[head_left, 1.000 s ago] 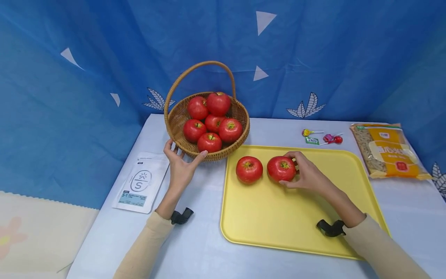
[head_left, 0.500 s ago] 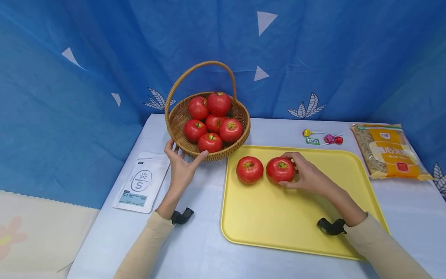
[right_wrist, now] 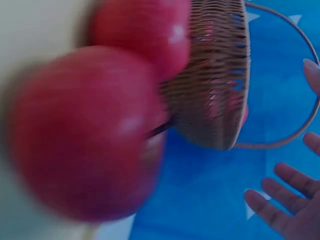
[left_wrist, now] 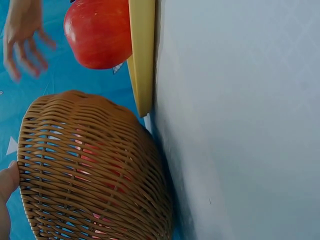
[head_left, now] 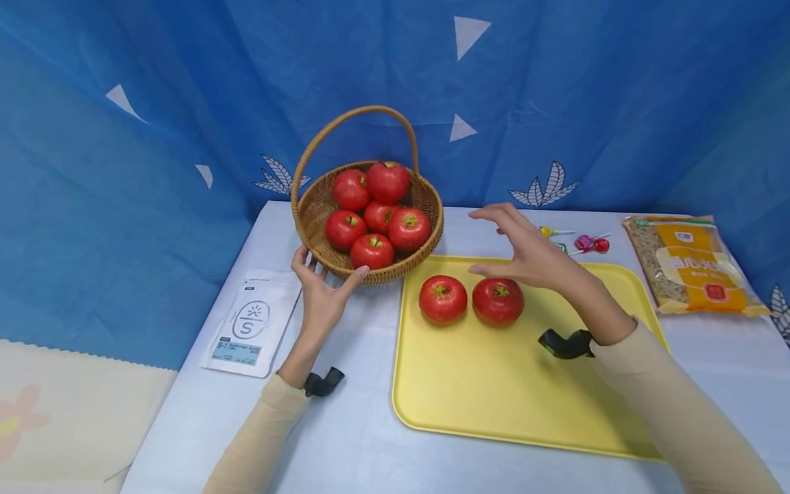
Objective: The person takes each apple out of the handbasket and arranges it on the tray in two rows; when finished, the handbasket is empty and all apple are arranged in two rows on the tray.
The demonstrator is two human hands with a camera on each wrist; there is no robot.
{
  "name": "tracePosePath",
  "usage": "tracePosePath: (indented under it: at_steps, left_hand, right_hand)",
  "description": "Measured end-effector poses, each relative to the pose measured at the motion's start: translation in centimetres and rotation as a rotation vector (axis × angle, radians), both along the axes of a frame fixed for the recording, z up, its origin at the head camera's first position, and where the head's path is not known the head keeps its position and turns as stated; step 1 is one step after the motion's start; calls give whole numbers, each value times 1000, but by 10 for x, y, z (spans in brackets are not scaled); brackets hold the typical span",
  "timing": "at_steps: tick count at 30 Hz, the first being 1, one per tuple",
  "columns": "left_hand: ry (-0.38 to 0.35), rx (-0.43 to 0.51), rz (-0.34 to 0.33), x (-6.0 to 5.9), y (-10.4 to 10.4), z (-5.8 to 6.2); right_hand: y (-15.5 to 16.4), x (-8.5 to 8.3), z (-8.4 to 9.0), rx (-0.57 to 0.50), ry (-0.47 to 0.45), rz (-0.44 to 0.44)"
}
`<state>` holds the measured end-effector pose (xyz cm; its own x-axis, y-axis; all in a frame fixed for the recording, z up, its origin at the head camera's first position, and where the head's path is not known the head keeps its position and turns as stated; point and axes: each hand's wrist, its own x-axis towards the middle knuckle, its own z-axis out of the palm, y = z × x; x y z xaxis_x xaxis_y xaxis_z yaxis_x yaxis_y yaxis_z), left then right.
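Observation:
My left hand holds the wicker basket at its near left side, thumb along the rim. Several red apples lie in the basket, whose arched handle stands up. Two more apples, the left one and the right one, sit side by side on the yellow tray. Above the right apple, my right hand is raised with thumb and fingers spread, holding nothing. In the right wrist view both tray apples look large and blurred, with the basket behind them.
Left of the basket lies a white pouch. Behind the tray are lollipops, partly covered by my right hand. A bag of grain lies at the back right. A blue curtain hangs behind the table.
My right hand has let go of the right apple and risen up and back from it, toward the basket. The apple stays on the tray; my left hand has not moved.

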<state>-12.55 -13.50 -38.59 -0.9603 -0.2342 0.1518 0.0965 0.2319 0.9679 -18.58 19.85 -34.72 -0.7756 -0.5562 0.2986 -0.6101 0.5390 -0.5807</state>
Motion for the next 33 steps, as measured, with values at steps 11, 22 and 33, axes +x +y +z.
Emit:
tracePosePath:
  at_steps: [11, 22, 33]
  left_hand:
    - [20, -21, -7, -6, -3, -4]
    - [77, -29, 2, -20, -9, -37]
    - [54, -27, 4, -16, -9, -26]
  right_hand:
    - [-88, -83, 42, -13, -25, 111]
    - [-128, -133, 26, 103, -118, 58]
    - [-147, -152, 6, 200, -123, 61]
